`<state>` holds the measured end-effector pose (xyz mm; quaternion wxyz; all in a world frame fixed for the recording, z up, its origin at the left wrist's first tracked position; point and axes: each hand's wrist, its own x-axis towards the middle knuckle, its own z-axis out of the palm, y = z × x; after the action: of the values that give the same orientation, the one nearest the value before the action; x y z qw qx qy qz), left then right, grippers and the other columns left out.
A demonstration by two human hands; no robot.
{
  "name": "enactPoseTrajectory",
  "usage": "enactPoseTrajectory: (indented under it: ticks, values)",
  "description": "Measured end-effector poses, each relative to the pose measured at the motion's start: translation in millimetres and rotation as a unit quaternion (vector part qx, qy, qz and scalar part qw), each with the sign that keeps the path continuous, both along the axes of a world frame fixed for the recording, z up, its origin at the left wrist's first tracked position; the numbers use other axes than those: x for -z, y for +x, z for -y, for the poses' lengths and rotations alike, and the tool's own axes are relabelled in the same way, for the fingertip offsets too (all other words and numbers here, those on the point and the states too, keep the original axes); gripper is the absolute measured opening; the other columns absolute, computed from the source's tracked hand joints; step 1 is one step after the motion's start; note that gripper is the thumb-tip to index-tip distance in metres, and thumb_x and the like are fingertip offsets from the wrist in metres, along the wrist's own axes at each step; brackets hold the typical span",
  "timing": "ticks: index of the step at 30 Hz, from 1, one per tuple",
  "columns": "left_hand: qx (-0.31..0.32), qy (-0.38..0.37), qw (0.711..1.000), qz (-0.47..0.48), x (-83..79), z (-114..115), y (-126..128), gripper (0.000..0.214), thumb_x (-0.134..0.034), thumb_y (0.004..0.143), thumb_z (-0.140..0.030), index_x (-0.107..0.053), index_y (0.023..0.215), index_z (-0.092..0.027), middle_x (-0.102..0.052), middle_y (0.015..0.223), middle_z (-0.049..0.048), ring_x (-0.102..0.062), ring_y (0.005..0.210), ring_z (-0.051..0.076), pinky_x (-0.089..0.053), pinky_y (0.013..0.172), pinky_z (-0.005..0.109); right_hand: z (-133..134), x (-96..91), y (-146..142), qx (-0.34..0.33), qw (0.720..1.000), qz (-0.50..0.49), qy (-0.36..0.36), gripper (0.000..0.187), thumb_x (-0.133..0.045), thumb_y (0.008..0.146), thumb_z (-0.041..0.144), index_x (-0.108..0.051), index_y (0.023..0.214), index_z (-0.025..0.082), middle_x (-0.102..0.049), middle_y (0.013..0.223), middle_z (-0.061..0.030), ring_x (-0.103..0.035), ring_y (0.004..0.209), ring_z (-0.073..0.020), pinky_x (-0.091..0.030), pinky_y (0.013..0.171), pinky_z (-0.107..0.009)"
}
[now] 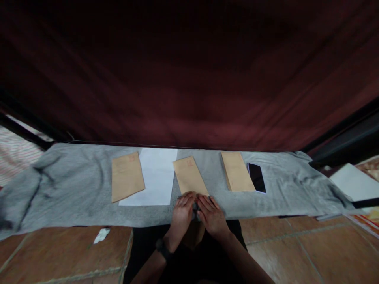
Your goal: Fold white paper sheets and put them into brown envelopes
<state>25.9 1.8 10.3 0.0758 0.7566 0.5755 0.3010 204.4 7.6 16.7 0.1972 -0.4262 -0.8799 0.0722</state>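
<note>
A brown paper envelope [191, 175] with a small red printed mark lies on the grey cloth in front of me. My left hand [182, 211] rests on its lower left end, fingers stretched out over the paper. Beside it, my right hand [212, 215] lies on the lower right end, its fingers also extended and flat. Both sets of fingertips nearly meet at the envelope's near edge, so that edge is mostly hidden. Just left of this envelope is a white sheet of paper [156, 177], partly covered by another brown envelope [127, 177].
A stack of brown envelopes [237, 171] sits to the right, beside a dark-screened phone [256, 177]. Grey cloth [284, 181] covers the narrow surface. Behind it hangs a dark red curtain [189, 98]. A white scrap [101, 235] lies on the tiled floor [68, 252].
</note>
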Motion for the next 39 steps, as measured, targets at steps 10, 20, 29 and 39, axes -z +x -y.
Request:
enactPoseTrajectory:
  ticks: [10, 20, 29, 39]
  values:
    - [0.05, 0.016, 0.991, -0.125, 2.7, 21.4, -18.2, 0.051, -0.041, 0.087, -0.002, -0.056, 0.134, -0.014, -0.059, 0.143, 0.0099, -0.053, 0.134, 0.021, -0.047, 0.11, 0.041, -15.5, 2.8, 25.0, 0.02, 1.0, 0.019, 0.003, 0.052, -0.04, 0.103, 0.028, -0.033, 0.155, 0.025, -0.044, 0.154, -0.005, -0.045, 0.14, -0.024, -0.028, 0.121, -0.049]
    - [-0.089, -0.024, 0.996, 0.002, 1.8, 30.5, -2.7, 0.036, -0.046, 0.09, -0.011, -0.067, 0.118, -0.021, -0.055, 0.145, 0.0104, -0.058, 0.127, 0.026, -0.051, 0.106, 0.045, -11.9, 10.4, 4.7, 0.082, 0.995, 0.003, 0.049, 0.048, -0.044, 0.101, 0.025, -0.044, 0.149, 0.022, -0.055, 0.146, -0.0072, -0.047, 0.137, -0.029, -0.027, 0.119, -0.052]
    - [-0.186, -0.1, 0.918, 0.334, -2.1, -0.8, 9.0, 0.052, -0.06, 0.071, -0.009, -0.061, 0.123, -0.019, -0.067, 0.122, 0.0104, -0.062, 0.117, 0.027, -0.049, 0.104, 0.047, -8.4, -1.3, -13.0, 0.139, 0.986, 0.092, 0.026, 0.039, -0.049, 0.097, 0.02, -0.06, 0.134, 0.018, -0.063, 0.133, -0.0113, -0.061, 0.111, -0.028, -0.045, 0.101, -0.045]
    - [-0.088, -0.075, 0.911, 0.395, -53.2, -5.0, 43.3, 0.062, -0.053, 0.086, -0.015, -0.04, 0.147, -0.023, -0.06, 0.137, 0.0104, -0.057, 0.127, 0.022, -0.046, 0.109, 0.043, -26.1, -18.6, -17.2, 0.196, 0.954, -0.184, -0.129, 0.03, -0.049, 0.088, 0.018, -0.071, 0.109, 0.019, -0.073, 0.109, -0.0155, -0.069, 0.093, -0.0287, -0.05, 0.084, -0.04]
